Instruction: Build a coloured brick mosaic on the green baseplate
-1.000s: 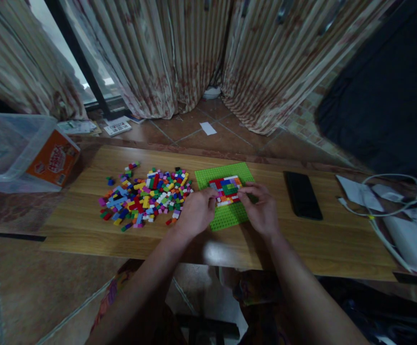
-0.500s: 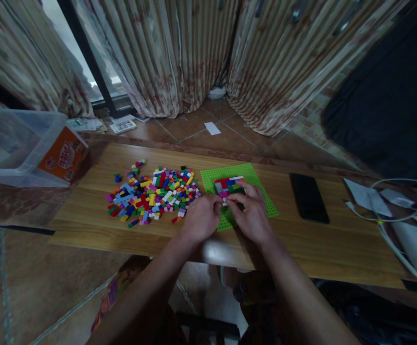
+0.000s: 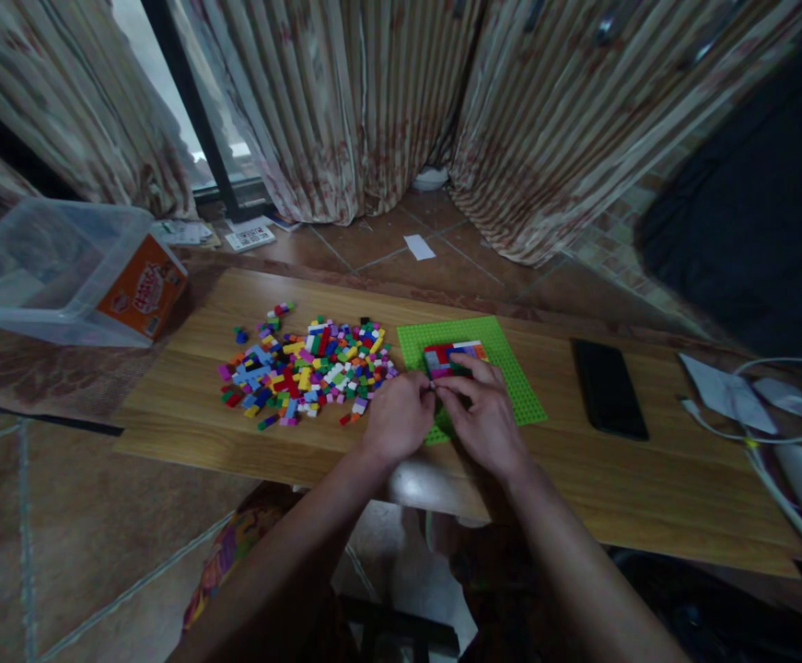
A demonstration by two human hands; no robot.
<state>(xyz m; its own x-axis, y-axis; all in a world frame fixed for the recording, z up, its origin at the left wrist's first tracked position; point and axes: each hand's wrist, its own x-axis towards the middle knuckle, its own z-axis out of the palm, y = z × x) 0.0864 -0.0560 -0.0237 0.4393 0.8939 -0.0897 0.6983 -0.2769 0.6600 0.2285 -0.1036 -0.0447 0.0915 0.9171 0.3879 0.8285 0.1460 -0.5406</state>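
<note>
While left hand (image 3: 399,416) and right hand (image 3: 486,414) meet at the near side of the panel (image 3: 441,354), fingertips bunched, cannot tell if either pinches a brick, the panel lies on the green baseplate (image 3: 505,361), between loose bricks (image 3: 300,376) and phone (image 3: 610,389).

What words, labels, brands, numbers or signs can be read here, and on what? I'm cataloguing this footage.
Nothing reads clearly enough to quote.
Orange label on the clear bin: pale stylised lettering, too blurred to read.
White booklet near the window: black print, too small and blurred.
Phone: no lettering shows.
</note>
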